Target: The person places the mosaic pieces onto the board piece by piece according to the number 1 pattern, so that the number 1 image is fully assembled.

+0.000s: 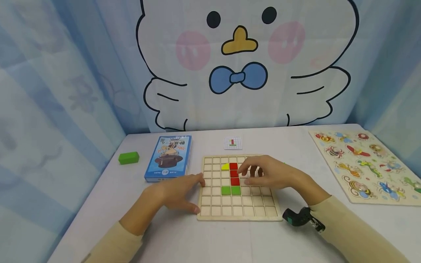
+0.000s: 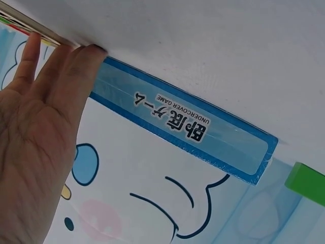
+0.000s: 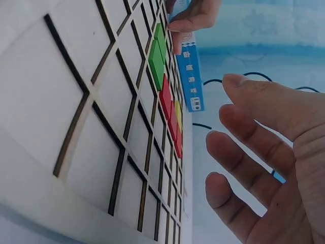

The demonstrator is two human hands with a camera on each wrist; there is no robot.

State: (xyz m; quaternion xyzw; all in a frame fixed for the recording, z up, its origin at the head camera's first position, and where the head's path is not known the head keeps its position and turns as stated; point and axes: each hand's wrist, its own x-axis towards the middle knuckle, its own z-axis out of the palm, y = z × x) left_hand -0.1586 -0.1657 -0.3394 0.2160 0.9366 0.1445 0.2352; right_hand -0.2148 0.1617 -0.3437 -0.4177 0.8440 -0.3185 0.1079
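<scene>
A wooden grid board (image 1: 210,210) lies flat on the table. On it, three red squares (image 1: 234,174) form a column, with a yellow piece (image 1: 225,167) beside the top one. Two green squares (image 1: 231,190) sit side by side below the column. My left hand (image 1: 180,190) rests at the board's left edge, fingers and thumb spread along it. Over the right part of the board hovers my right hand (image 1: 271,171), its fingers loosely bent near the red squares. The right wrist view shows nothing between the thumb and fingers of that hand (image 3: 274,152).
Left of the board lies a blue game box (image 1: 168,157), with a green block (image 1: 128,157) beyond it. A small pattern card (image 1: 232,143) lies behind the board. At the right is a wooden insect puzzle (image 1: 371,166). A patterned curtain (image 1: 236,109) closes off the back.
</scene>
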